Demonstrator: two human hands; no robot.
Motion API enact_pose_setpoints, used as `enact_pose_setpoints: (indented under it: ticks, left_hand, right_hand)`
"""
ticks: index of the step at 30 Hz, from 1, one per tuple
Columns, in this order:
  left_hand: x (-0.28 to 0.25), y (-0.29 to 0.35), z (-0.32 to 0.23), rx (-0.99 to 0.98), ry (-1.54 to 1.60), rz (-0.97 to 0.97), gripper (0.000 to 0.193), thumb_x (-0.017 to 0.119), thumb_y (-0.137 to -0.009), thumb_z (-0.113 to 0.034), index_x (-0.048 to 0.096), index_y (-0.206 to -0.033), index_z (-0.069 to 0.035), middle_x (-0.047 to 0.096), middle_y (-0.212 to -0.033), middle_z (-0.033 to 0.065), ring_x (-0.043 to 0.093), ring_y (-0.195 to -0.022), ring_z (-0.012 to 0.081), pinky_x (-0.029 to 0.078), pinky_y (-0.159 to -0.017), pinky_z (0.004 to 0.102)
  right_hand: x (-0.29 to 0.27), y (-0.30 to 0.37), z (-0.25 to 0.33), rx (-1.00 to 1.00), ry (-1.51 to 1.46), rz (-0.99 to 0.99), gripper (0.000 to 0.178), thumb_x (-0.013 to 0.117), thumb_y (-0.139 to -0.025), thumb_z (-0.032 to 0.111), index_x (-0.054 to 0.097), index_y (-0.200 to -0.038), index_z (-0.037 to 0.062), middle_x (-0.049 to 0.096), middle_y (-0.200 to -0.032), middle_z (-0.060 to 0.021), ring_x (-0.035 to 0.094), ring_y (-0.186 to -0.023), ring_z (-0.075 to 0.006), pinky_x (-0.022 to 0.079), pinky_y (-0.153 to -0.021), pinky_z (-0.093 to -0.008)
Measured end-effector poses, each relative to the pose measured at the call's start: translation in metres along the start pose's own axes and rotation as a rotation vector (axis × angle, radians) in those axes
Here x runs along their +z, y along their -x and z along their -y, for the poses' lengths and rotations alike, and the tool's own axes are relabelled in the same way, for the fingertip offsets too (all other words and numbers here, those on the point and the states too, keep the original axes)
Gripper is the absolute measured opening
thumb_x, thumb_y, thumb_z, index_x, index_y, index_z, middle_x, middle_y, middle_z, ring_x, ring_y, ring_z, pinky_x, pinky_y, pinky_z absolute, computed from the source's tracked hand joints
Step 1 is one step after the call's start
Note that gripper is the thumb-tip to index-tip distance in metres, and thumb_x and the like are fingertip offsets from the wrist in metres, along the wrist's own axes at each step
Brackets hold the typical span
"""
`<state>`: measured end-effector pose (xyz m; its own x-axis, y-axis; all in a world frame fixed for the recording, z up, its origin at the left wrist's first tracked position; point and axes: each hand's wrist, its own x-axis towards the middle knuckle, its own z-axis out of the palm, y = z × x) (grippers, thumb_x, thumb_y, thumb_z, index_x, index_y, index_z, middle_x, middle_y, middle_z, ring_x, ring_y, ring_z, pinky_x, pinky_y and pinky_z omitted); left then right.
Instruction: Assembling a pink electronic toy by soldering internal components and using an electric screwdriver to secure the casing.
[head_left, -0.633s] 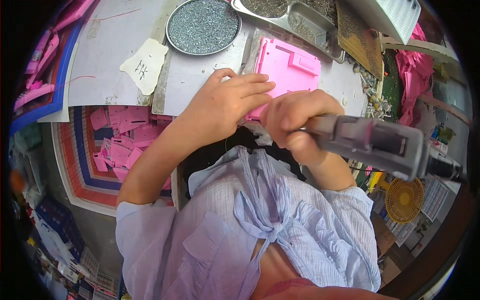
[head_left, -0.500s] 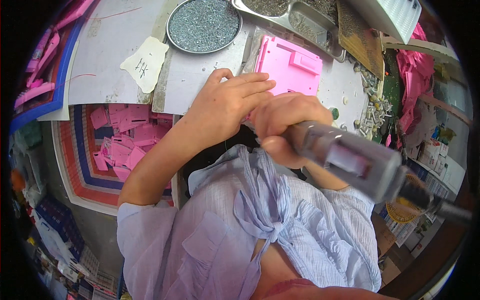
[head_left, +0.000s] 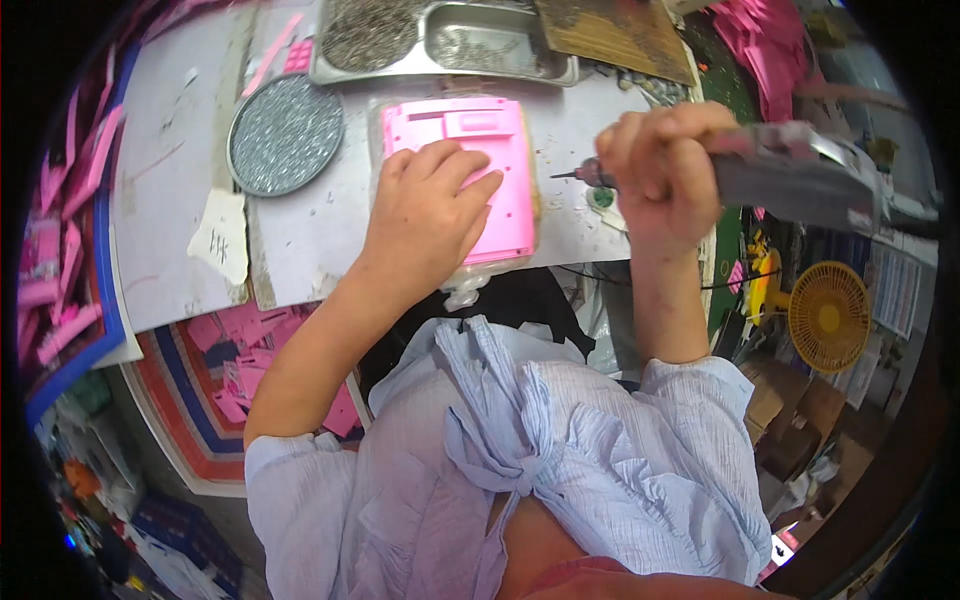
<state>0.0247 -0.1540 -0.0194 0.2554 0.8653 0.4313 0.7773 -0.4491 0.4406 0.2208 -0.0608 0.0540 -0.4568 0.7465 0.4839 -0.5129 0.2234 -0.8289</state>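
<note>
My right hand (head_left: pixel 664 165) is wrapped round a grey electric screwdriver (head_left: pixel 790 185), raised over the right part of the table. Its thin dark bit (head_left: pixel 568 176) points left, apart from the pink plastic housing (head_left: pixel 510 215). That housing lies flat in front of me, with a raised rectangular block near its far edge and small holes along its right side. On its left part rests my left hand (head_left: pixel 430 205), palm down, the fingers spread and slightly bent. The palm hides part of the housing. Clear plastic film (head_left: pixel 462 297) shows under the near edge.
A round tray of small silvery screws (head_left: pixel 285 135) stands left of the housing, near a torn paper piece (head_left: pixel 220 238). Behind is a metal compartment tray (head_left: pixel 440 66). A striped bag (head_left: pixel 190 400) holds pink parts below left. A yellow fan (head_left: pixel 828 315) stands at right.
My right hand has lifted the screwdriver away from the housing to the right, and its bit now shows. My left hand has spread over the housing. The whole view has shifted.
</note>
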Motion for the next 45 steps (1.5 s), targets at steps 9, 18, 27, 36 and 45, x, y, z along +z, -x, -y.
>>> enact_pose_setpoints:
  ticks: [9,18,27,36,45]
  left_hand:
    - [0.005,-0.003,-0.004,-0.059,-0.043,0.034,0.03,0.074,-0.081,-0.011,0.075,-0.11,-0.013,0.067,-0.114,0.0034,0.059,-0.113,0.0258,0.039,-0.1,0.0444]
    - [0.006,-0.005,-0.005,-0.069,-0.045,0.042,0.031,0.074,-0.081,-0.011,0.075,-0.111,-0.014,0.067,-0.114,0.0029,0.059,-0.113,0.0264,0.039,-0.1,0.0444]
    - [0.011,-0.007,-0.005,-0.083,-0.016,0.027,0.03,0.073,-0.081,-0.011,0.075,-0.11,-0.014,0.067,-0.113,0.0031,0.06,-0.111,0.026,0.039,-0.1,0.0443]
    - [0.012,-0.005,-0.001,-0.073,0.032,0.003,0.028,0.075,-0.08,-0.017,0.074,-0.108,-0.014,0.067,-0.111,0.0023,0.059,-0.109,0.0243,0.037,-0.096,0.0444]
    - [-0.023,-0.037,0.034,0.02,-0.327,-0.024,0.043,0.08,-0.081,-0.025,0.064,-0.116,-0.007,0.053,-0.144,0.0189,0.047,-0.138,0.0349,0.032,-0.115,0.0552]
  right_hand:
    - [-0.019,-0.007,-0.033,0.008,0.15,-0.031,0.017,0.062,-0.098,0.013,0.051,-0.089,0.0043,0.047,-0.058,-0.003,0.044,-0.051,-0.0141,0.037,-0.049,-0.032]
    - [-0.037,-0.003,-0.026,-0.035,0.01,0.135,0.014,0.058,-0.098,0.011,0.049,-0.092,0.0031,0.049,-0.06,-0.0062,0.043,-0.049,-0.0151,0.041,-0.05,-0.0334]
    - [-0.021,-0.005,-0.051,0.02,0.266,-0.076,0.014,0.061,-0.096,0.008,0.051,-0.088,0.0027,0.05,-0.06,-0.0045,0.046,-0.051,-0.0131,0.044,-0.053,-0.0318]
    - [-0.016,0.038,-0.017,0.189,0.246,0.038,0.027,0.068,-0.098,0.024,0.05,-0.093,0.0044,0.049,-0.06,-0.0041,0.046,-0.053,-0.0157,0.043,-0.055,-0.0342]
    - [-0.009,-0.013,0.027,-0.004,-0.001,0.068,0.024,0.059,-0.1,0.028,0.058,-0.112,0.0064,0.044,-0.061,0.0025,0.04,-0.053,-0.0128,0.034,-0.056,-0.0314]
